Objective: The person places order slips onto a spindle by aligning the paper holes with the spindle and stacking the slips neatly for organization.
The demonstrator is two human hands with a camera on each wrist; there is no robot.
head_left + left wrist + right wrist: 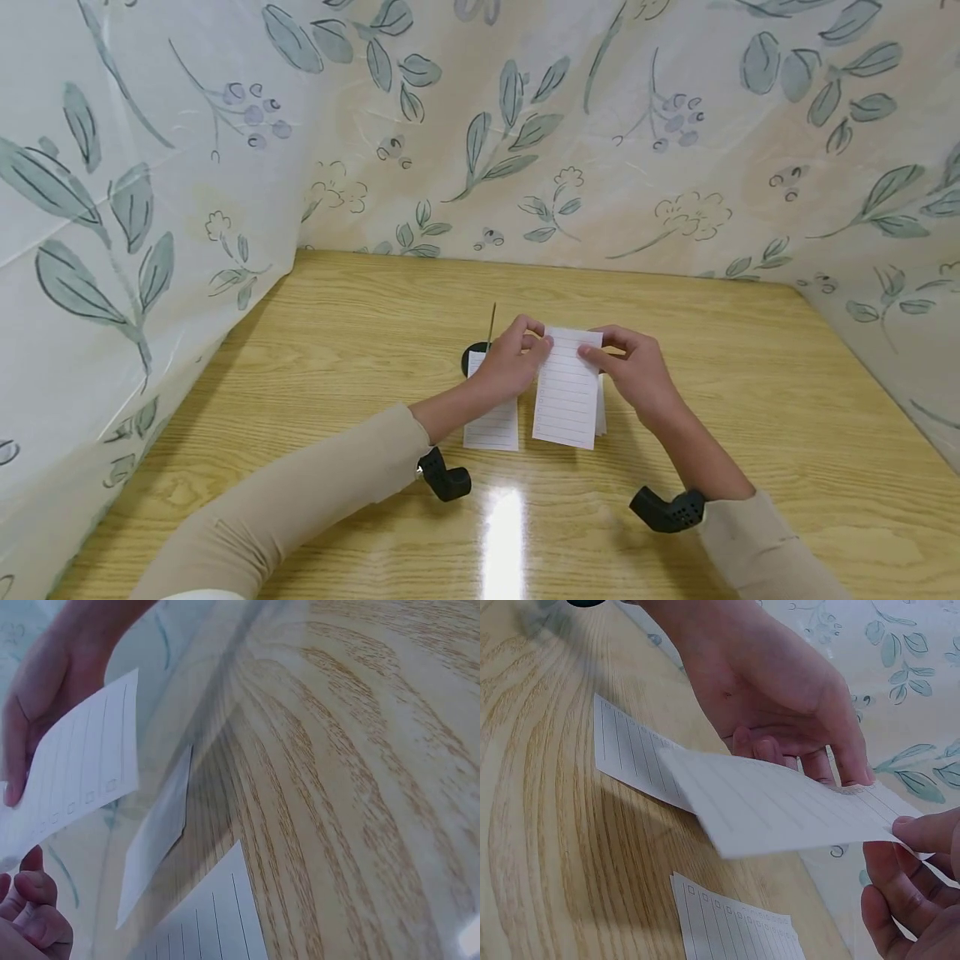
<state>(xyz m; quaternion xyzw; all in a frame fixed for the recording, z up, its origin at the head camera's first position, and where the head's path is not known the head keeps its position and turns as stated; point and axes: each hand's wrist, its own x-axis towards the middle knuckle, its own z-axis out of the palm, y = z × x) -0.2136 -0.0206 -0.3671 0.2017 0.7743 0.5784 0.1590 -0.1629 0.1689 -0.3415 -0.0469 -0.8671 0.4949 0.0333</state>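
A lined white note sheet (567,396) with small checkboxes down one edge is held up between both hands, off the table. My left hand (513,360) pinches its top left corner. My right hand (637,367) grips the top right part, thumb on the front and fingers behind. Under the left forearm lies another lined sheet (491,429), its top end over the black round base (468,360) of a paper spike. The spike's thin rod (492,321) stands up just behind the left hand; whether it pierces that sheet I cannot tell. More sheets (739,930) lie below the right hand, mostly hidden in the head view.
All this is on a wood-grain table (360,333). A leaf-patterned curtain (510,125) closes off the back and both sides. Black camera mounts sit on the left wrist (446,479) and right wrist (667,510). Light glares off the tabletop near the front.
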